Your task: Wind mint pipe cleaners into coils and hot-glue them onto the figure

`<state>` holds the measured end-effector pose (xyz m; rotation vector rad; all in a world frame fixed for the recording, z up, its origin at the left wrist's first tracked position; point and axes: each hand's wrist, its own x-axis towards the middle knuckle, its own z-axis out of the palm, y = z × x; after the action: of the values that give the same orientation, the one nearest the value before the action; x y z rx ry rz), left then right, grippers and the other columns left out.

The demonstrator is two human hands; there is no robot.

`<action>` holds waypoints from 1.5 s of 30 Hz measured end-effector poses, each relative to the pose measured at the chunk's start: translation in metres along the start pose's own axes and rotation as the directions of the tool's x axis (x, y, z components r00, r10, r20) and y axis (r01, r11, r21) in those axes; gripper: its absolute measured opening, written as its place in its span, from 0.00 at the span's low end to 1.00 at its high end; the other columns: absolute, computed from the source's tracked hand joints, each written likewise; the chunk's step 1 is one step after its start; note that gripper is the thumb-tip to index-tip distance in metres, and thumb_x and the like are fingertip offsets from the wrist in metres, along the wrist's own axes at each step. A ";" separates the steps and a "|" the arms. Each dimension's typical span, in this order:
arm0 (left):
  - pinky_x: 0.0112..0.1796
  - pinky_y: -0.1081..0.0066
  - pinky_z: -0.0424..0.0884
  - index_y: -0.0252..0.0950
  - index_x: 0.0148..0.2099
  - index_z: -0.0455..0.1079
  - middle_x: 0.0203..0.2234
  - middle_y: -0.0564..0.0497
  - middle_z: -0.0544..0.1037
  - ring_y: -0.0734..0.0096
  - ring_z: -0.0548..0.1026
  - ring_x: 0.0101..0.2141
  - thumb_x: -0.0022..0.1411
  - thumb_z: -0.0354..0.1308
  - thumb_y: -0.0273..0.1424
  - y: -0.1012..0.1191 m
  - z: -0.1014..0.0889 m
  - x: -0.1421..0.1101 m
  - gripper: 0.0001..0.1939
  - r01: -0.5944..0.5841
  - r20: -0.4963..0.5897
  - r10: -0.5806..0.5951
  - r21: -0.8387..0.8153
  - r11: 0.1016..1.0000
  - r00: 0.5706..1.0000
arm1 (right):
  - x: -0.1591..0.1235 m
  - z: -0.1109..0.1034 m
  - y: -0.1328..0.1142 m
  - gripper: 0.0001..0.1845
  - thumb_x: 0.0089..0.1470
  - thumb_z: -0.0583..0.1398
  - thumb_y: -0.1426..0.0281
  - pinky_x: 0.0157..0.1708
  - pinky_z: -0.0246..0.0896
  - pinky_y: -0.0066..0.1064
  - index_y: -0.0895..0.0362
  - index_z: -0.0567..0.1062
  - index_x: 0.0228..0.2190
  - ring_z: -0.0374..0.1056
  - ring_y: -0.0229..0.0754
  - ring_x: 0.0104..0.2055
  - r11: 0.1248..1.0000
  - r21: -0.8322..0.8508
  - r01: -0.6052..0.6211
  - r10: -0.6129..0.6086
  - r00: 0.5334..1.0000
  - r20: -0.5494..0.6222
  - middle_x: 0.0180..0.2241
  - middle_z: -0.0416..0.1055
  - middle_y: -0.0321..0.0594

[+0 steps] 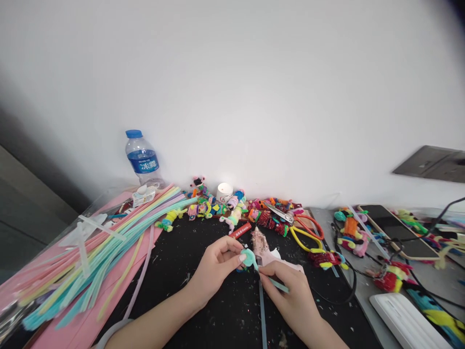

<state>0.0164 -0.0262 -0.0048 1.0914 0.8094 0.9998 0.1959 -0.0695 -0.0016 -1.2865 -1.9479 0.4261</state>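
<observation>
Beside the glue gun (259, 243), the mint strip (248, 258) is wound into a coil at one end, its tail (281, 286) unwound, the left hand (218, 264)'s fingers pinching the coil, the right hand (288, 286)'s pinching the tail, with finished-looking figures (269, 222) beyond the gun.

A single camera, worn on the person's head, looks forward and down over the desk (365, 281). It squarely faces the pale wall (254, 97) behind, which fills more than half of the frame. The view is wide: the bottle (142, 157) at one side leans outward. The left hand (218, 261) and right hand (286, 286) appear below centre, near the camera, with forearms (163, 312) entering from the bottom edge.
</observation>
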 end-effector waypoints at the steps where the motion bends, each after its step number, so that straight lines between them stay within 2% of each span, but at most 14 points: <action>1: 0.31 0.74 0.67 0.33 0.34 0.67 0.25 0.54 0.72 0.74 0.70 0.27 0.53 0.60 0.28 0.000 0.000 0.000 0.06 -0.002 -0.001 0.002 0.001 1.000 1.000 | 0.000 0.000 0.000 0.06 0.52 0.57 0.76 0.27 0.62 0.25 0.57 0.74 0.27 0.69 0.38 0.25 1.000 0.003 0.000 0.000 1.000 0.005 0.24 0.73 0.37; 8: 0.31 0.73 0.67 0.33 0.35 0.67 0.26 0.55 0.71 0.75 0.70 0.27 0.53 0.61 0.28 -0.001 0.001 0.002 0.07 0.006 -0.014 -0.006 -0.002 1.000 1.000 | 0.001 -0.002 -0.004 0.07 0.51 0.56 0.77 0.27 0.61 0.24 0.57 0.74 0.27 0.67 0.37 0.25 0.999 0.042 -0.028 0.026 0.999 0.046 0.24 0.73 0.37; 24: 0.31 0.74 0.68 0.34 0.35 0.66 0.23 0.57 0.70 0.75 0.72 0.26 0.50 0.63 0.28 -0.001 0.002 0.000 0.09 0.032 -0.004 -0.032 -0.038 0.999 0.999 | 0.002 0.000 -0.004 0.09 0.52 0.55 0.74 0.24 0.59 0.25 0.58 0.76 0.26 0.65 0.38 0.22 0.990 0.066 -0.126 0.122 0.991 0.057 0.21 0.71 0.37; 37: 0.31 0.72 0.70 0.35 0.33 0.67 0.22 0.57 0.71 0.74 0.72 0.25 0.48 0.64 0.27 -0.002 0.003 -0.002 0.09 0.035 -0.008 -0.035 -0.055 0.998 0.999 | 0.001 0.001 -0.004 0.09 0.52 0.56 0.75 0.27 0.61 0.25 0.57 0.76 0.25 0.67 0.39 0.25 0.984 0.096 -0.152 0.145 0.986 0.078 0.23 0.74 0.37; 45: 0.26 0.76 0.63 0.36 0.33 0.66 0.19 0.58 0.71 0.76 0.68 0.23 0.47 0.64 0.28 -0.002 0.004 -0.002 0.11 0.021 -0.002 -0.021 -0.017 1.000 1.000 | 0.001 0.000 -0.006 0.10 0.52 0.56 0.74 0.26 0.61 0.26 0.56 0.74 0.23 0.67 0.39 0.24 0.981 0.082 -0.176 0.170 0.983 0.070 0.21 0.73 0.36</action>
<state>0.0201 -0.0302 -0.0059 1.0652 0.8116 0.9884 0.1914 -0.0710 0.0027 -1.4057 -1.8532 0.6387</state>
